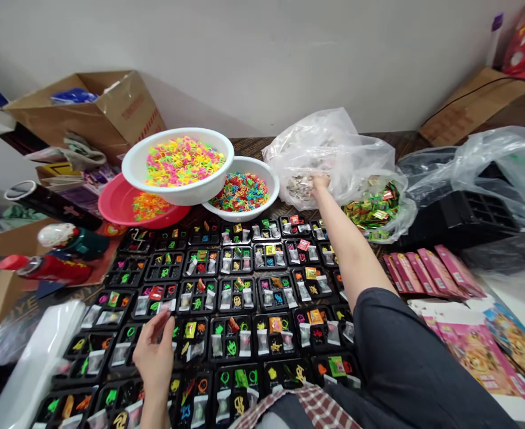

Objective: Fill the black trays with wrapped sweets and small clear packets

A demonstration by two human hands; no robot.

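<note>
Black compartment trays (238,292) cover the floor before me, each holding small coloured plastic pieces and little clear packets. My left hand (155,351) hovers low over the trays at the near left, fingers curled loosely; whether it holds anything is hidden. My right hand (318,182) reaches far forward into a clear plastic bag (325,149) of small packets, its fingers buried among them.
A white bowl (179,164) of neon pieces rests on a red basin (119,205), with a second white bowl (244,190) beside it. A bag of green-red packets (376,211), pink boxes (427,271), cardboard boxes (92,113) and a black crate (463,217) surround the trays.
</note>
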